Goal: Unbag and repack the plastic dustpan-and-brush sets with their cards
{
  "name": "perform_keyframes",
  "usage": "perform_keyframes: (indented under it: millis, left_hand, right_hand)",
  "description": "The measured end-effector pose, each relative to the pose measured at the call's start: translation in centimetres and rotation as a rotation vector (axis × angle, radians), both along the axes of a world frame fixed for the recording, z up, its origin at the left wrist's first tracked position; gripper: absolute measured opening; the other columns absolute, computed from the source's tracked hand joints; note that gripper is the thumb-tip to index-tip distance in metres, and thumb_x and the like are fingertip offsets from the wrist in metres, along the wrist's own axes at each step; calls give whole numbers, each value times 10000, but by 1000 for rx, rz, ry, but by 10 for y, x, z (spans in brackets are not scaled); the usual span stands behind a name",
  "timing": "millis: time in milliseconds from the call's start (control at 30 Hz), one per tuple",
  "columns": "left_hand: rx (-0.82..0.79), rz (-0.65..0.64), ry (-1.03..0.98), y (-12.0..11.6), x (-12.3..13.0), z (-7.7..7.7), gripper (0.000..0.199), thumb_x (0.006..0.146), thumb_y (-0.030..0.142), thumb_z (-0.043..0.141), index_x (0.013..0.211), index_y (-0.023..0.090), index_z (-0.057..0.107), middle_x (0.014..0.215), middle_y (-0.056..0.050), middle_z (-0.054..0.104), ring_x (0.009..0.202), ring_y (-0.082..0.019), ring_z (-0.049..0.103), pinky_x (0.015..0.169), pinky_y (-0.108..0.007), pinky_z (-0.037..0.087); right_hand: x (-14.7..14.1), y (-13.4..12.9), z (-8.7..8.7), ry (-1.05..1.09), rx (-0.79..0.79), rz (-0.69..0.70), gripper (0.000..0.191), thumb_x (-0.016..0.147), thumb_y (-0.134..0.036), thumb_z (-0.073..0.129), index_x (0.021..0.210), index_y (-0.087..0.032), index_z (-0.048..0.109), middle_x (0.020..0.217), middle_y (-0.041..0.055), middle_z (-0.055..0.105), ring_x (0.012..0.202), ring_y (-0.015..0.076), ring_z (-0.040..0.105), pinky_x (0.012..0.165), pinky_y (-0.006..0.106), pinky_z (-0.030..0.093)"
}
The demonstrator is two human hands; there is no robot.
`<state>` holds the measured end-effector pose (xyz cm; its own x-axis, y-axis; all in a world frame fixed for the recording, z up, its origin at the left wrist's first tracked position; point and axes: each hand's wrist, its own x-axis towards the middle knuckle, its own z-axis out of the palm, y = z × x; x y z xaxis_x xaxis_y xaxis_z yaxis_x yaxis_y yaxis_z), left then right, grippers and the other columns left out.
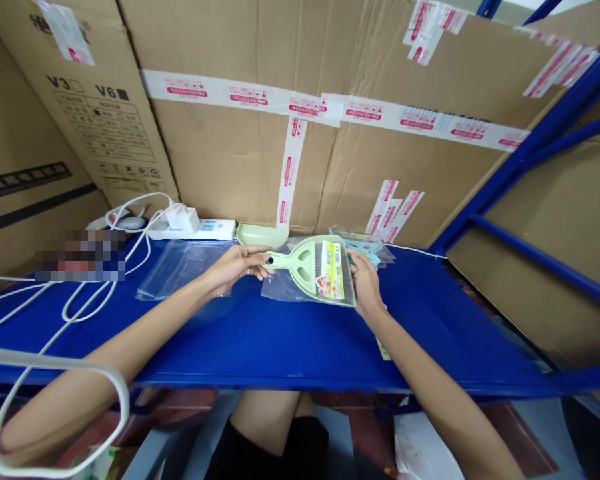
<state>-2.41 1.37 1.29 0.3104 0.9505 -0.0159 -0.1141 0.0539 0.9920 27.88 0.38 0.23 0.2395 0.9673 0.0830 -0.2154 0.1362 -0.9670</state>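
Both hands hold a light green dustpan and brush set (304, 268) just above the blue table. A yellow-green label card (331, 270) lies over the dark bristles, and clear plastic film hangs around the set. My left hand (237, 267) pinches the handle end, thumb on top, with a ring on one finger. At the wide end, my right hand (365, 280) grips the edge; some of its fingers are hidden behind the set. Behind it, another light green dustpan (263, 235) rests against the cardboard. Clear plastic bags (180, 267) lie left of my left hand.
Past my right hand are bluish items in clear wrapping (367, 248). Another yellow-green card (383, 348) shows beside my right forearm. A white power strip (215, 230) with looping cables stands at the back left. Cardboard walls (230, 167) and a blue frame (520, 160) enclose the table (290, 353).
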Motion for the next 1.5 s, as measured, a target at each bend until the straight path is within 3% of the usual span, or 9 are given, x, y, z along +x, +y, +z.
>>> perform_keyframes:
  millis: [267, 400, 500, 600, 733, 833, 967, 1167, 1500]
  left_hand:
    - [76, 45, 8, 7, -14, 7, 294, 801, 372, 852, 861, 91, 789, 832, -141, 778, 700, -169, 703, 653, -269, 545]
    - [105, 114, -23, 10, -20, 8, 310, 793, 377, 842, 940, 109, 790, 793, -104, 761, 685, -152, 682, 657, -256, 540]
    - [131, 149, -38, 12, -21, 8, 312, 804, 379, 826, 967, 115, 789, 781, -90, 749, 673, -148, 671, 673, -266, 548]
    - [159, 134, -38, 10, -19, 8, 315, 817, 390, 820, 965, 114, 789, 799, -88, 746, 681, -149, 668, 688, -277, 556]
    - [185, 112, -29, 3, -10, 8, 350, 824, 402, 822, 1011, 107, 798, 805, -77, 732, 706, -158, 674, 692, -288, 568]
    - [169, 90, -24, -4, -1, 7, 357, 806, 408, 842, 1011, 118, 809, 865, -79, 742, 734, -173, 700, 721, -313, 593]
    - [190, 88, -8, -11, 10, 5, 342, 815, 406, 832, 1011, 125, 822, 884, -88, 757, 724, -172, 696, 728, -325, 606]
    - [165, 113, -4, -12, 13, 2, 300, 798, 368, 830, 969, 121, 832, 865, -106, 772, 683, -168, 691, 684, -313, 605]
    - [140, 114, -55, -15, 11, 7, 319, 769, 349, 862, 962, 97, 829, 837, -96, 755, 637, -174, 708, 626, -310, 594]
  right_hand:
    - [8, 3, 10, -84, 151, -23, 387, 748, -357, 699, 1104, -221, 632, 545, -61, 620, 607, 184, 632, 719, 333, 521]
    - [15, 3, 16, -70, 226, -84, 294, 732, -331, 686, 1001, -234, 617, 523, -62, 580, 687, 205, 685, 787, 364, 546]
    - [20, 2, 21, -41, 199, -87, 351, 720, -324, 708, 1039, -270, 572, 600, -74, 569, 675, 202, 676, 653, 325, 526]
    - [24, 1, 29, 8, 100, 19, 403, 740, -381, 732, 1089, -300, 549, 771, -53, 617, 695, 204, 695, 587, 316, 530]
    - [31, -2, 43, 39, -11, 284, 418, 796, -501, 743, 1110, -251, 631, 954, 54, 729, 834, 247, 742, 733, 400, 620]
    - [36, -4, 48, 17, -28, 326, 443, 814, -502, 780, 1152, -239, 665, 970, 73, 764, 806, 226, 743, 731, 375, 628]
    - [32, -9, 43, -80, -135, 350, 520, 769, -476, 880, 1196, -284, 654, 1001, 41, 788, 694, 190, 728, 565, 296, 585]
    - [26, -11, 33, -185, -241, 459, 491, 661, -302, 964, 1071, -227, 703, 936, 66, 818, 743, 229, 776, 629, 329, 639]
    - [26, -2, 24, -214, -117, 278, 455, 566, -374, 992, 850, -198, 684, 714, 0, 721, 630, 168, 670, 527, 247, 486]
